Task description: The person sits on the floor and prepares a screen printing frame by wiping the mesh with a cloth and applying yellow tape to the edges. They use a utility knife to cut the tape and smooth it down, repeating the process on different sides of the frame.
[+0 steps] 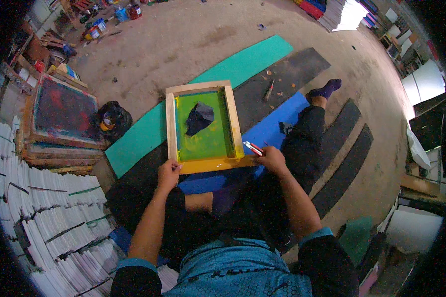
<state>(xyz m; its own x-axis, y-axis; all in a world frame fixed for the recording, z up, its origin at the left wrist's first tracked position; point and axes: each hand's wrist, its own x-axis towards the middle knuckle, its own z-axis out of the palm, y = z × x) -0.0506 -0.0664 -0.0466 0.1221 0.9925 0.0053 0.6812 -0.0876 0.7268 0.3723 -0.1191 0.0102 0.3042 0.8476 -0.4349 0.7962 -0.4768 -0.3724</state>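
Note:
A wooden screen-printing frame [170,119] with yellow-green mesh lies before me, its near edge stained yellow. My left hand [169,173] grips the near left corner, thumb and fingers closed on the wood. In my right hand [271,159] is a red and silver utility knife [253,148], pointing left just beside the near right corner of the frame. A crumpled dark cloth [200,118] rests on the mesh. Beyond the frame, a screwdriver-like tool [269,90] lies on a dark foam strip [292,69].
Green [252,59] and blue [272,126] foam strips run under and past the frame. My outstretched leg [305,143] is at right. Stacked printing frames [64,109], a black plastic bag [115,117] and bundled white paper stacks [59,198] stand at left. Paint cans [95,32] sit at the far left.

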